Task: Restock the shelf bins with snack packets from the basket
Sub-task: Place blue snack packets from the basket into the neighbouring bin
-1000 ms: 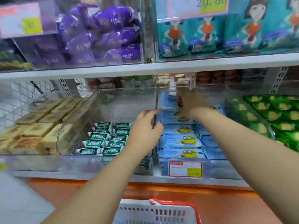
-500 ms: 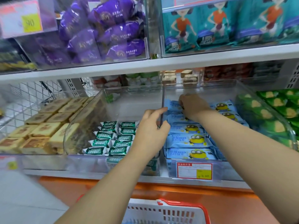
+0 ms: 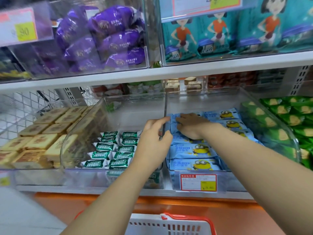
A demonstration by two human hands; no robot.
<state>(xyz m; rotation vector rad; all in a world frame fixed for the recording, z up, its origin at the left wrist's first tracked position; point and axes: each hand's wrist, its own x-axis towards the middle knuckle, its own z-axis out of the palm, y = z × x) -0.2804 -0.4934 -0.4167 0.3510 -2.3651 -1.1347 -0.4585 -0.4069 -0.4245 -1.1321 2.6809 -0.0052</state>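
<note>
left hand pinches the clear plastic bin wall while right hand grips a pale blue cartoon-printed snack packet inside the bin, above a white-and-red plastic basket.

A shop: shelf bins of snack packets with price tags.

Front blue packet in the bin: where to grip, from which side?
Pinch the front blue packet across its short width, mid-length, from above. It lies face up, long side along the bin front; wall and neighbours block its ends and back.
</note>
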